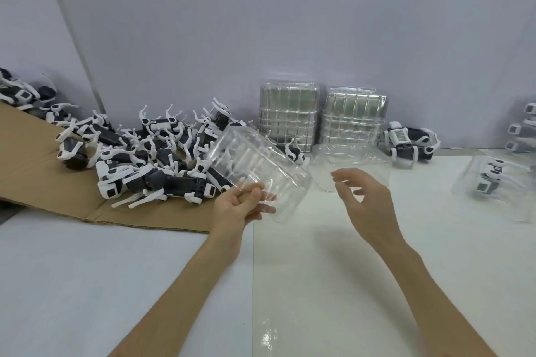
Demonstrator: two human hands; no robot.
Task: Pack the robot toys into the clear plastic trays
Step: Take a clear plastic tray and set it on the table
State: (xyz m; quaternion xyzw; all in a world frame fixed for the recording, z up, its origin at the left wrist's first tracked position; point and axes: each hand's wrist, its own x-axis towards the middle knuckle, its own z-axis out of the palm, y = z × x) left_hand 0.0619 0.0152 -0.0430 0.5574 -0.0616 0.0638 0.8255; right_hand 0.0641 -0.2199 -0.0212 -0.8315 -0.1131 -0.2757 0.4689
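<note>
My left hand (237, 206) pinches the near edge of a clear plastic tray (255, 165), held tilted above the table. My right hand (362, 197) hovers just right of it, fingers loosely spread, holding nothing. A second clear tray (351, 162) lies on the table behind my right hand. A heap of black-and-white robot toys (150, 159) lies on cardboard at the left. One robot toy (409, 142) stands at the back right. A packed clear tray with a robot inside (493, 182) lies at the far right.
Two stacks of clear trays (290, 116) (353, 119) lean against the back wall. A flattened cardboard sheet (34, 171) covers the table's left side. More robot toys (522, 127) sit at the right edge. The white tabletop (319, 284) spreads in front.
</note>
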